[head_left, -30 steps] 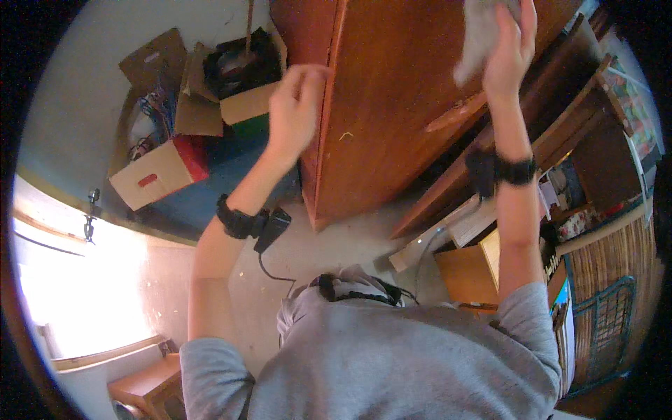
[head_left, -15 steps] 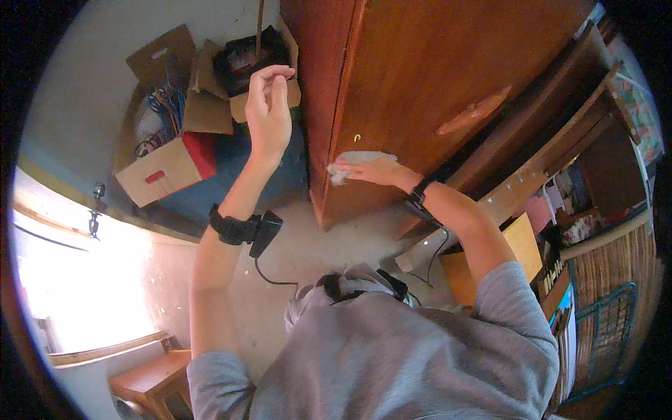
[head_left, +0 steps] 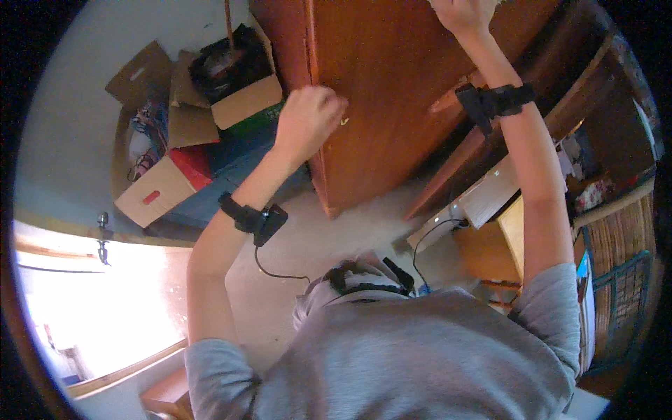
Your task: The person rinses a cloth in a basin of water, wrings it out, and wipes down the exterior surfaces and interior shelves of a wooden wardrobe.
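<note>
At far left I'm seeing an open tan-and-red box (head_left: 155, 189) holding tangled cables; beside it an open carton (head_left: 248, 102) is holding a black bag (head_left: 220, 77). Both are crowding the reddish-brown cabinet (head_left: 392, 80), which is standing ahead at top centre, so a wide leftward sweep could be knocking them. A slack cord (head_left: 269, 271) is looping off the left wristband (head_left: 241, 213) and might be snagging if that arm overreaches. The left hand (head_left: 306, 120) is hanging by the cabinet's edge, fingers bent and blurred; I'm not making out whether it is gripping or touching anything. A small yellow hook-like piece (head_left: 344, 121) is showing right by its fingers and could be scraping them, I'm judging. The right hand (head_left: 465, 14) is running off the top edge, so I cannot tell whether it is grasping or released. Farther right, a dark plank (head_left: 442, 185) and a tan carton (head_left: 513, 231) are narrowing that arm's room.
</note>
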